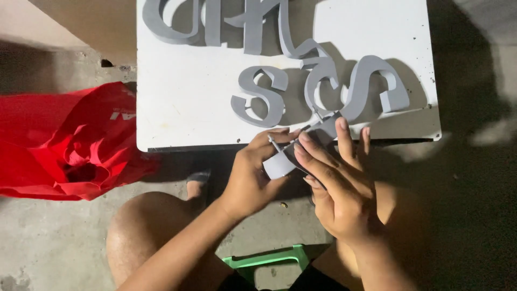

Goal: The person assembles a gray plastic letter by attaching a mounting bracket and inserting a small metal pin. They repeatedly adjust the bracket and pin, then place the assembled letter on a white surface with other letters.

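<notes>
Red bag [64, 143] lies crumpled on the concrete floor [48, 237] at far left, just beside the white board [183, 97]. Grey letter shapes [258, 94] stand on the board in two rows. Below the board's near edge, the left hand [250, 172] is curled around a bent grey strip [280, 164], thumb pressed on its top. The right hand [336, 188] grips the same strip from the other side, fingers [344, 140] stretched up touching the lowest letter. A bare knee [145, 226] shows below, and a green stool [269, 258] sits between the legs.
</notes>
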